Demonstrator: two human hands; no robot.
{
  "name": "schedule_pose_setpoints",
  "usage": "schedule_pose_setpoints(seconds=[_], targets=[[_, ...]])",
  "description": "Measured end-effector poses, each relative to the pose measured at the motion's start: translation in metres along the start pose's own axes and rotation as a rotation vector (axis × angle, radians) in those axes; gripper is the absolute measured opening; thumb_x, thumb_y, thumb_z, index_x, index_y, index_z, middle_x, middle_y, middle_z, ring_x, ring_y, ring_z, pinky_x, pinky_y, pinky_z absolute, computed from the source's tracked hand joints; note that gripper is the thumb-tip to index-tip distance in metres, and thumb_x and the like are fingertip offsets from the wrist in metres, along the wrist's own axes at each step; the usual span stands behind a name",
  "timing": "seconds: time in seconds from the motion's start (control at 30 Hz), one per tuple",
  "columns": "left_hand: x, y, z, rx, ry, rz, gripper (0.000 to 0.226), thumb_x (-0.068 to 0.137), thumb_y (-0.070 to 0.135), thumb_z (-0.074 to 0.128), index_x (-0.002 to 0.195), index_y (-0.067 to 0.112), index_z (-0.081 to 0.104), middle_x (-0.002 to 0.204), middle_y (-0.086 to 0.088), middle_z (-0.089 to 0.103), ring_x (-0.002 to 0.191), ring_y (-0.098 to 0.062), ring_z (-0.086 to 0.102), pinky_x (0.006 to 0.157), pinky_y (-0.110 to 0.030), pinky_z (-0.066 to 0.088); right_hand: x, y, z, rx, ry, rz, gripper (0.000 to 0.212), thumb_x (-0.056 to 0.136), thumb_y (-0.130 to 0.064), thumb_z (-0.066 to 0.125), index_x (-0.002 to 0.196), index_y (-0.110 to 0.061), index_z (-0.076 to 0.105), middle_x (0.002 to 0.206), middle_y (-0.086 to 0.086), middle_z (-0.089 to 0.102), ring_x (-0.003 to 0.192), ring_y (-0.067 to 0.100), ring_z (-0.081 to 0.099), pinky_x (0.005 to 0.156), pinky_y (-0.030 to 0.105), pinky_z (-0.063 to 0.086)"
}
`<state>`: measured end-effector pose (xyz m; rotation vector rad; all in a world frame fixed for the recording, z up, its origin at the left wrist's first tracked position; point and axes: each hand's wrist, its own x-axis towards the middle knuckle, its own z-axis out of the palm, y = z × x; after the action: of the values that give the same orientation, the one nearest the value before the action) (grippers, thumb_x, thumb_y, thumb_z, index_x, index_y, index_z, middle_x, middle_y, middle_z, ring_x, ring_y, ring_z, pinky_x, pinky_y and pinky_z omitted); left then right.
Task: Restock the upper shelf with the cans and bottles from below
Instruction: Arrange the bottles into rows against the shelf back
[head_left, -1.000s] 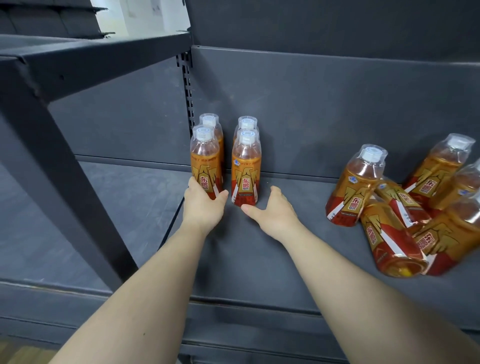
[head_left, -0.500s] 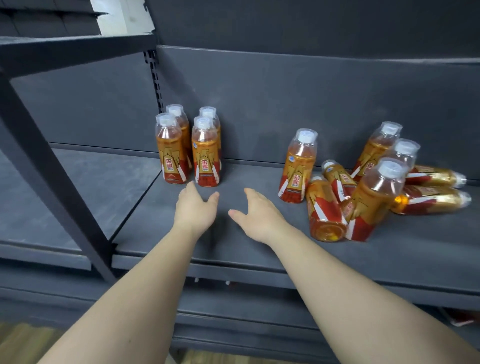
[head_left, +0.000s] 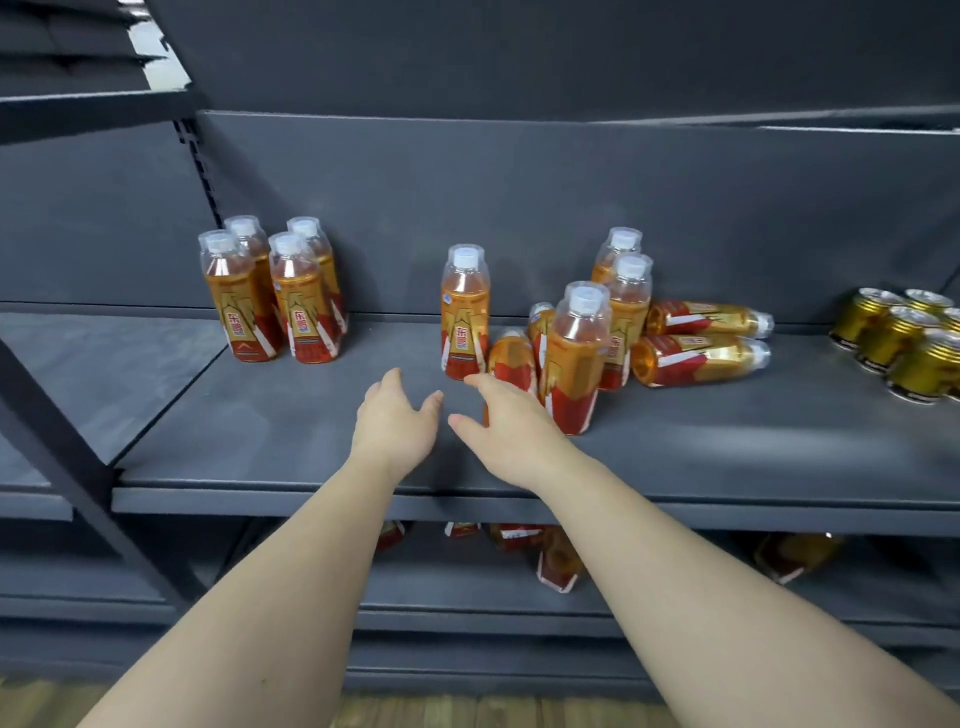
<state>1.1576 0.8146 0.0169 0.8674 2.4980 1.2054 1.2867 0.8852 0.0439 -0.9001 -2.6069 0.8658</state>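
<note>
Bottles in a group of four (head_left: 270, 301) stand upright on the upper shelf (head_left: 260, 431) at 10 o'clock from the hands, close to the back panel (head_left: 519, 208). A single upright bottle (head_left: 465, 312) stands at 12 o'clock. A mixed cluster (head_left: 623, 332), part upright and part lying, sits at 2 o'clock, and gold cans (head_left: 904, 343) stand at 3 o'clock. On the lower shelf (head_left: 441, 587), at 6 o'clock, lie further bottles (head_left: 558, 564). The left hand (head_left: 397, 421) has its grip open and holds nothing. The right hand (head_left: 511, 431) has its grip open, fingers extended over a lying bottle (head_left: 511, 364); contact cannot be determined.

Grey back panel (head_left: 519, 208) — wooden floor (head_left: 467, 713)
</note>
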Motion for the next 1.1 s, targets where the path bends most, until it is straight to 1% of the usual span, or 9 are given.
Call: schedule_pose_setpoints(seconds=[0.1, 0.23, 0.33, 0.57, 0.7, 0.83, 0.93, 1.0, 1.1], targets=[[-0.011, 0.024, 0.018, 0.004, -0.035, 0.029, 0.062, 0.1, 0.038, 0.054, 0.152, 0.012, 0.03, 0.154, -0.009, 0.037, 0.136, -0.029, 0.042, 0.105, -0.038, 0.039, -0.014, 0.014, -0.019, 0.027, 0.044, 0.006, 0.055, 0.101, -0.041, 0.054, 0.151, -0.025, 0.037, 0.152, -0.002, 0.044, 0.135, 0.021, 0.046, 0.107, 0.039, 0.045], [-0.017, 0.045, 0.041, 0.037, -0.095, 0.091, 0.053, 0.098, 0.047, 0.055, 0.141, 0.019, 0.041, 0.137, -0.007, 0.052, 0.12, -0.027, 0.055, 0.092, -0.037, 0.049, -0.027, 0.036, -0.041, 0.044, 0.096, 0.054, 0.05, 0.101, -0.037, 0.055, 0.147, -0.023, 0.043, 0.146, -0.002, 0.051, 0.128, 0.019, 0.052, 0.102, 0.035, 0.048], [-0.018, 0.054, 0.05, 0.042, -0.135, 0.116, 0.054, 0.095, 0.052, 0.055, 0.139, 0.023, 0.043, 0.134, -0.003, 0.054, 0.12, -0.028, 0.057, 0.097, -0.046, 0.053, -0.035, 0.054, -0.052, 0.046, 0.134, 0.118, 0.045, 0.101, -0.037, 0.055, 0.143, -0.021, 0.047, 0.141, -0.001, 0.055, 0.124, 0.018, 0.055, 0.097, 0.032, 0.049], [-0.012, 0.065, 0.066, 0.1, -0.174, 0.119, 0.064, 0.095, 0.053, 0.055, 0.148, 0.025, 0.034, 0.146, -0.005, 0.045, 0.13, -0.031, 0.05, 0.103, -0.051, 0.049, -0.032, 0.084, -0.06, -0.003, 0.172, 0.248, 0.061, 0.101, -0.04, 0.054, 0.153, -0.022, 0.029, 0.154, 0.001, 0.041, 0.139, 0.024, 0.043, 0.107, 0.041, 0.043], [-0.003, 0.062, 0.07, 0.128, -0.182, 0.133, 0.068, 0.093, 0.053, 0.058, 0.149, 0.026, 0.031, 0.15, -0.007, 0.04, 0.133, -0.033, 0.047, 0.104, -0.052, 0.048, -0.017, 0.088, -0.056, 0.002, 0.187, 0.264, 0.077, 0.098, -0.046, 0.056, 0.159, -0.023, 0.014, 0.163, 0.001, 0.026, 0.148, 0.026, 0.03, 0.115, 0.046, 0.037], [0.009, 0.061, 0.068, 0.173, -0.172, 0.137, 0.074, 0.094, 0.053, 0.057, 0.153, 0.024, 0.023, 0.154, -0.009, 0.034, 0.136, -0.034, 0.042, 0.107, -0.049, 0.046, -0.003, 0.09, -0.053, -0.026, 0.177, 0.251, 0.086, 0.097, -0.052, 0.054, 0.16, -0.023, 0.004, 0.168, 0.001, 0.008, 0.153, 0.025, 0.014, 0.121, 0.05, 0.026], [0.017, 0.061, 0.068, 0.248, -0.178, 0.143, 0.081, 0.093, 0.054, 0.057, 0.156, 0.022, 0.015, 0.158, -0.011, 0.028, 0.14, -0.035, 0.037, 0.109, -0.05, 0.043, 0.007, 0.091, -0.052, -0.011, 0.2, 0.225, 0.09, 0.095, -0.057, 0.054, 0.16, -0.023, 0.002, 0.168, 0.001, 0.006, 0.153, 0.025, 0.013, 0.121, 0.051, 0.026], [0.023, 0.06, 0.07, 0.254, -0.2, 0.139, 0.083, 0.092, 0.056, 0.057, 0.155, 0.023, 0.016, 0.158, -0.011, 0.028, 0.139, -0.035, 0.038, 0.108, -0.051, 0.044, 0.013, 0.091, -0.052, 0.01, 0.215, 0.234, 0.095, 0.094, -0.057, 0.055, 0.16, -0.023, -0.003, 0.168, 0.001, 0.003, 0.153, 0.026, 0.014, 0.12, 0.051, 0.027], [0.029, 0.061, 0.075, 0.235, -0.262, 0.134, 0.084, 0.09, 0.058, 0.059, 0.155, 0.025, 0.017, 0.157, -0.011, 0.029, 0.137, -0.036, 0.04, 0.106, -0.052, 0.045, 0.019, 0.09, -0.051, 0.053, 0.231, 0.256, 0.099, 0.092, -0.056, 0.059, 0.159, -0.023, -0.007, 0.168, 0.001, 0.008, 0.152, 0.027, 0.018, 0.119, 0.051, 0.03]])
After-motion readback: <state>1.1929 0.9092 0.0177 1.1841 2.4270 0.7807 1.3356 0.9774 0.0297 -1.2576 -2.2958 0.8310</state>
